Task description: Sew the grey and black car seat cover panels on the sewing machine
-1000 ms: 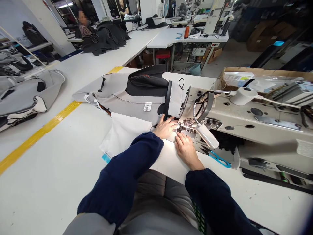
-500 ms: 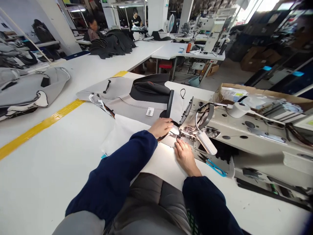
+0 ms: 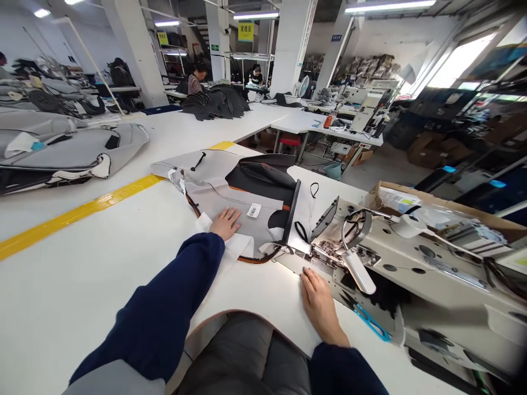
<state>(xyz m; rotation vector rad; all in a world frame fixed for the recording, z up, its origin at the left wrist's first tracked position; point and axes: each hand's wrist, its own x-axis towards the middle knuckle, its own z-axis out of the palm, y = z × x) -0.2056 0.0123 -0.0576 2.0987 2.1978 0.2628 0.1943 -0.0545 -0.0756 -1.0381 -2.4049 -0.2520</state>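
My left hand [image 3: 226,224] lies flat with its fingers spread on a grey and black sewn cover [image 3: 214,184]. A white barcode label [image 3: 254,210] sits just right of those fingers, and a strip of white cloth [image 3: 241,247] shows below the hand. The cover's black-edged right end reaches close to the head of a sewing machine [image 3: 395,258]. My right hand [image 3: 319,302] rests with its fingers stretched out on the edge of the machine's metal plate [image 3: 288,261], holding nothing. Blue-handled scissors [image 3: 373,322] lie on the machine bed to its right.
A small lamp [image 3: 359,272] hangs in front of the machine head. Behind the machine stands a cardboard box [image 3: 385,189] of papers and plastic. Another grey cover [image 3: 78,153] lies at left, beyond yellow tape [image 3: 102,202]. Two people work in the background near a black fabric pile [image 3: 218,102].
My left hand has moved left, away from the machine head, and spread flat on the cover. The right hand stays beside the plate. The camera view has tilted up.
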